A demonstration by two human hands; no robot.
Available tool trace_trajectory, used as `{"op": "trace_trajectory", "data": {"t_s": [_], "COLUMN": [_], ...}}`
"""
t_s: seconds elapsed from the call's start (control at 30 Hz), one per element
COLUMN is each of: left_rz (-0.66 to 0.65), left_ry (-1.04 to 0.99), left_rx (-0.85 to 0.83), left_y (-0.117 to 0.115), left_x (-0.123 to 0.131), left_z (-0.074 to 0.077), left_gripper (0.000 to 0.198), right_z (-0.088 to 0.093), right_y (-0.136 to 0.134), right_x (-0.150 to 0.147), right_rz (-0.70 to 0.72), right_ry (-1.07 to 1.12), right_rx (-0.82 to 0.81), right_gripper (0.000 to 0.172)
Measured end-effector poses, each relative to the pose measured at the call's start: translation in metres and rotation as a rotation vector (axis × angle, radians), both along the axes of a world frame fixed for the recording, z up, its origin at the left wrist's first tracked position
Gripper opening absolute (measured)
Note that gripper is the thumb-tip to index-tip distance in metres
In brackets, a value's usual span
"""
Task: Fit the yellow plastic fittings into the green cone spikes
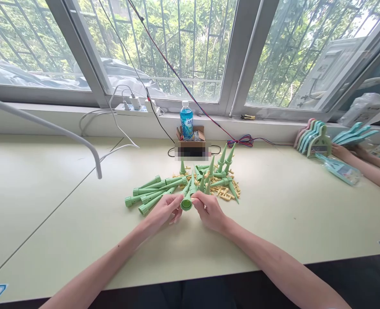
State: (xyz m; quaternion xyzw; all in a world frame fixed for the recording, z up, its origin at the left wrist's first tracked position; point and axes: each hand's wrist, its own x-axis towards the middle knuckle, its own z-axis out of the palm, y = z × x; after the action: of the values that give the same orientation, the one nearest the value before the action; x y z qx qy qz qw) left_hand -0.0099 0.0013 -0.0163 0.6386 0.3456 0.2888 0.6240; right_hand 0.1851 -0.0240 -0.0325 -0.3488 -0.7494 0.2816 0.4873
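Observation:
My left hand (164, 211) and my right hand (209, 210) meet over the pale green table (64, 223), both closed on one green plastic cone spike (187, 199) whose open round end faces me. Finished green spikes (147, 192) lie in a row to the left of my hands. Behind them, more green spikes (220, 169) stand or lie in a heap. Several small yellow plastic bits (225, 193) are scattered among that heap.
A blue drink bottle (186, 121) stands in a small cardboard box (191, 143) by the window sill. Cables (122, 141) run across the table's back. At the far right another person's hand (341, 151) rests near pastel plastic dustpans (315, 139) and packets (341, 169).

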Motion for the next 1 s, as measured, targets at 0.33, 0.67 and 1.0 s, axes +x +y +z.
{"op": "trace_trajectory", "data": {"t_s": [0.33, 0.67, 1.0], "left_rz": [0.008, 0.061, 0.104], "left_ry": [0.053, 0.141, 0.05], "left_rx": [0.056, 0.423, 0.216], "left_y": [-0.001, -0.003, -0.002], "left_x": [-0.002, 0.003, 0.008], "left_z": [0.004, 0.0, 0.002], "left_gripper": [0.039, 0.019, 0.034], "right_z": [-0.006, -0.007, -0.006], "right_y": [0.004, 0.008, 0.006], "right_x": [0.003, 0.001, -0.002], "right_rz": [0.014, -0.067, -0.037], "right_ry": [-0.019, -0.037, -0.046], "right_rx": [-0.1, -0.146, -0.14], "right_gripper": [0.04, 0.044, 0.043]}}
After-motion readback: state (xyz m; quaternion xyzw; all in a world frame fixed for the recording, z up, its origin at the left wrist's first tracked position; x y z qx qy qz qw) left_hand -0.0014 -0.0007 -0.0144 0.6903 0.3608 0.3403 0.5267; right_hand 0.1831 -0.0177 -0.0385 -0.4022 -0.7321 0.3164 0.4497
